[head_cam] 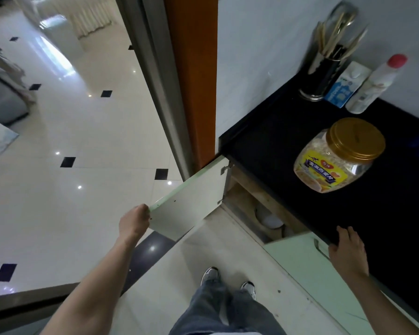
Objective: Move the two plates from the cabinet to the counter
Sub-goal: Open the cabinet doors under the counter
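My left hand (134,221) grips the outer edge of the pale green cabinet door (191,201), which stands swung wide open. Inside the cabinet (249,201), under the counter, white dishware (270,220) shows partly; I cannot tell how many plates there are. My right hand (347,250) rests on the front edge of the black counter (288,141), fingers spread over the edge, holding nothing loose.
On the counter stand a gold-lidded jar of oats (339,155), a utensil holder with chopsticks (324,68), a blue-white carton (346,85) and a white bottle with a red cap (375,85). An orange door frame (194,81) sits left of the counter. My feet (228,281) stand on tiles.
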